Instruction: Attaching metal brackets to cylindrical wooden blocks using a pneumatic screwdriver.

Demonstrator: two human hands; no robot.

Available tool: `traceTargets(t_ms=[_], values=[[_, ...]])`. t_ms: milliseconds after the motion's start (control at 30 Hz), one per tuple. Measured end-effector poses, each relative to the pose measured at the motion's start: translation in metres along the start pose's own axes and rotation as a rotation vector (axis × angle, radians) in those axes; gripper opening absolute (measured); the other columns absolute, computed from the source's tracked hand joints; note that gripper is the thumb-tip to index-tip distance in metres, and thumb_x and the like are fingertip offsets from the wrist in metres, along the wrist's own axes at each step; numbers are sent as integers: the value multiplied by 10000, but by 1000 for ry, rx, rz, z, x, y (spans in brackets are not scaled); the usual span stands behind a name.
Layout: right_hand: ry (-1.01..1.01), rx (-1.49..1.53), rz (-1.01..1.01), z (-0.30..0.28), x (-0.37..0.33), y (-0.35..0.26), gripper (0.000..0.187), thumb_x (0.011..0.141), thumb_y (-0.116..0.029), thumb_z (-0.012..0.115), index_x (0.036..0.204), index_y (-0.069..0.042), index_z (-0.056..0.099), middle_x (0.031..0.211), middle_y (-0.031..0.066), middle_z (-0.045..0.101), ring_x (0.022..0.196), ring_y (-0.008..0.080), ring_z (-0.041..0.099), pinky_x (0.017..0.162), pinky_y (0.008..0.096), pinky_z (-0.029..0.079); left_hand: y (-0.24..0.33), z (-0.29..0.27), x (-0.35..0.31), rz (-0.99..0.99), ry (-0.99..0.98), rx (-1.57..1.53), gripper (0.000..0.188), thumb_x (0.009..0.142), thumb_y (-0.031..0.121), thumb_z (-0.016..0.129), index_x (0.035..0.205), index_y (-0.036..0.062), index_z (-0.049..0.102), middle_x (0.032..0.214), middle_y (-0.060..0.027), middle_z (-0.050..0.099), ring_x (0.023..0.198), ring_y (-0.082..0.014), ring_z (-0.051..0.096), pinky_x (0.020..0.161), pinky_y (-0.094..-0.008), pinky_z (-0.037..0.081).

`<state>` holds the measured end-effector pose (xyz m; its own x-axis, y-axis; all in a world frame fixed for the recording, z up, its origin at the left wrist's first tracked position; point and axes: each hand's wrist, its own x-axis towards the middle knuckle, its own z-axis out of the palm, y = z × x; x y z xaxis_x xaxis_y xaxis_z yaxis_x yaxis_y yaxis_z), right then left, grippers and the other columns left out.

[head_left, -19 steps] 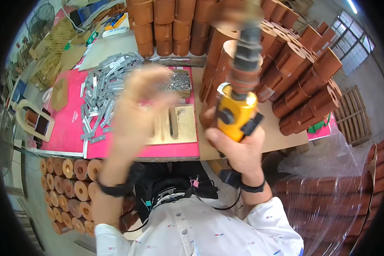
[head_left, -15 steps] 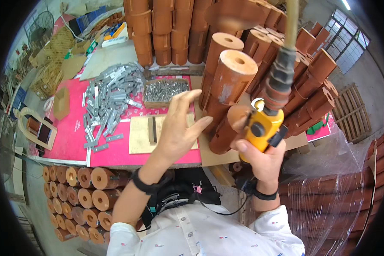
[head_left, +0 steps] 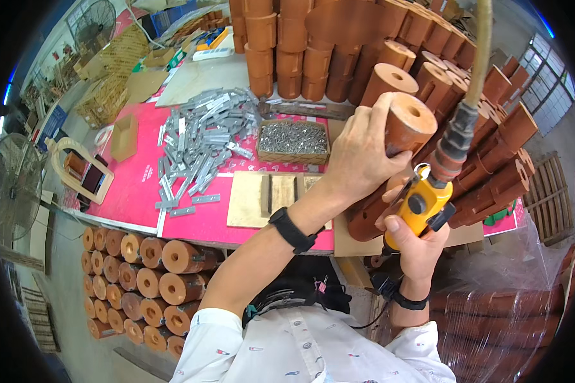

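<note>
Brown cylinder (head_left: 413, 127), untouched a moment ago, now has the left hand (head_left: 361, 153) closed around it, while the right hand (head_left: 418, 246) grips the yellow tool (head_left: 423, 205), occupying both.

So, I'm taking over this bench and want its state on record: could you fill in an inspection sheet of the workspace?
Surface: pink table covering, with a tan sheet to its right.
Job's things: brown cylinder, round hole in its upper end; yellow tool.
Clutter: loose heap of metal strips; small metal pieces in an open box; wooden board near the front edge.
Hands: left hand around the brown cylinder's upper part; right hand gripping the yellow tool.
Cables: hose rising from the yellow tool.
Surroundings: stacked cylinders at lower left; clear plastic film over more at lower right; fan at upper left.
</note>
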<state>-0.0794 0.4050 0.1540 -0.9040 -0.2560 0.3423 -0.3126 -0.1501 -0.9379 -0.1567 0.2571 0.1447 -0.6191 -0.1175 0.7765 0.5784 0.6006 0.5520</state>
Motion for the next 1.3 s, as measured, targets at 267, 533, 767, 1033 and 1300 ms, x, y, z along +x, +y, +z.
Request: traceTargets(t_ms=[267,533,767,1033,1300], values=[[17,118,-74,23,13,13,419,780,32,743,1156,18,558,1014,82,653,840,124,605,758,269,503,-15,-80,-1,-490,1,-252,781,790,220,754,1396,-28,328,1214,-197,572,1065,-212,611,826,-333,545],[-126,101,80,66,43,57,320,800,-42,766,1055,-2,576,890,-1,609,791,59,554,717,234,478,-111,-142,-78,-1079,-388,-159,667,808,303,685,1326,-55,466,1134,-181,620,991,-230,646,769,-328,567],[-117,-10,-63,77,58,86,297,837,-21,705,1102,1,574,980,56,658,805,104,641,732,249,527,-120,-119,-97,-1024,-604,149,721,819,390,695,1344,-44,459,1075,-238,653,897,-259,685,716,-358,577],[-108,30,-80,82,68,92,306,833,-54,729,1098,-16,580,939,22,639,802,88,624,732,241,513,-123,-117,-100,-1011,-585,124,688,830,367,688,1338,-49,480,1076,-231,655,884,-246,688,700,-353,565],[-119,17,-15,81,68,91,346,804,-67,770,1075,14,572,926,26,611,815,88,561,752,252,476,-179,-142,-89,-452,-435,563,340,838,193,651,1129,18,663,974,-157,647,911,-340,612,816,-423,500]])
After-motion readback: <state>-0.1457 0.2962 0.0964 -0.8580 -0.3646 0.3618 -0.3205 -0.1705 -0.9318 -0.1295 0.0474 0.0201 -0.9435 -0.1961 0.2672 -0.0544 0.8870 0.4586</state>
